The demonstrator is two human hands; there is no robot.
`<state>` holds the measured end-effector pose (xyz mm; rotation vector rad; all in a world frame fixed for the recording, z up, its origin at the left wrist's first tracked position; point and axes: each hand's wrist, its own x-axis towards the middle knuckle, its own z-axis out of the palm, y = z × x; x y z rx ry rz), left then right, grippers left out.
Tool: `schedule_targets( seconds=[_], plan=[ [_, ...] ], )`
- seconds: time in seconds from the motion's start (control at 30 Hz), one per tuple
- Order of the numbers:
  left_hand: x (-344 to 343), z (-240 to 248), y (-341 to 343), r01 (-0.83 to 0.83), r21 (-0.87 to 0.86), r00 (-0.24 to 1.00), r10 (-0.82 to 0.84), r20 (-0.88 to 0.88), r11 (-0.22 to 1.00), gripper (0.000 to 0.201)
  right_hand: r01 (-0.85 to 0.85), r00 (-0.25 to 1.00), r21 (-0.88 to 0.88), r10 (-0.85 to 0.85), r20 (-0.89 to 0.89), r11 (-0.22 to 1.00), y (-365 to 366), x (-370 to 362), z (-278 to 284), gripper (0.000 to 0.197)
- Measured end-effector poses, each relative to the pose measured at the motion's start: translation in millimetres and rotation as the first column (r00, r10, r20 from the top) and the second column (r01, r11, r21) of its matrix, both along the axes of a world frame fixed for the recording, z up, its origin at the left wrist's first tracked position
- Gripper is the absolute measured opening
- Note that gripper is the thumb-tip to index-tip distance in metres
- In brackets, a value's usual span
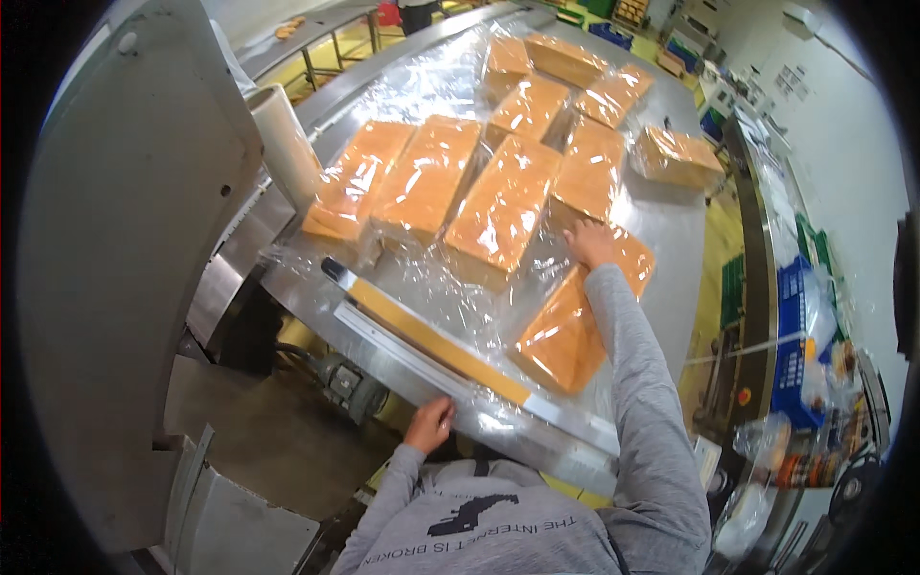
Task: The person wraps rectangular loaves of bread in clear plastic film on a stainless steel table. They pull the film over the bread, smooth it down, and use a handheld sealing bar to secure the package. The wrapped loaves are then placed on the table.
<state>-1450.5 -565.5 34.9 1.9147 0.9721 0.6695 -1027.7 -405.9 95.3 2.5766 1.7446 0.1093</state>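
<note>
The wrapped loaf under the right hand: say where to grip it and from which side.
Grip the wrapped loaf across its two long sides, coming from above at the far end where the right hand already rests. It lies flat and long on the steel table, with open table to its right, while a neighbouring loaf crowds its far left. The clear film looks slippery, so probably squeeze the sides.

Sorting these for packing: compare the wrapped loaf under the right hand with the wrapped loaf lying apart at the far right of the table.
The orange-brown wrapped loaf under the right hand lies near the steel table's front edge, by the yellow sealing bar; the orange-brown wrapped loaf at the far right lies farther back. The right hand touches the first; nothing touches the second. The first looks longer in view. Both sit in clear plastic film.
</note>
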Motion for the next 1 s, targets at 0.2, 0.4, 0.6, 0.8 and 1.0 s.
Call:
schedule_targets(
  seconds=[0.2,0.4,0.6,0.8,1.0],
  plan=[
    [3,5,-5,-0.011,-0.088,0.999,0.007,-0.043,0.996,0.012,0.108,0.958,0.099,-0.077,-0.275,0.989,20,64,-1,0.051],
    [-1,2,-7,-0.029,-0.072,0.998,0.024,-0.066,0.997,0.013,0.556,0.809,0.052,-0.525,-0.264,0.83,-27,34,32,0.058],
    [-5,0,-8,-0.057,-0.076,0.996,0.051,-0.077,0.996,0.012,0.658,0.7,-0.004,-0.614,-0.365,0.753,-23,3,50,0.059],
    [-10,-19,-19,-0.066,-0.043,0.997,0.065,-0.036,0.997,0.01,0.427,0.872,0.186,-0.348,-0.344,0.885,-2,7,16,0.052],
    [-16,-22,-25,-0.117,-0.216,0.986,0.139,0.091,0.969,0.009,-0.216,0.68,0.333,0.386,-0.623,0.918,-75,-185,78,0.061]
  ],
)
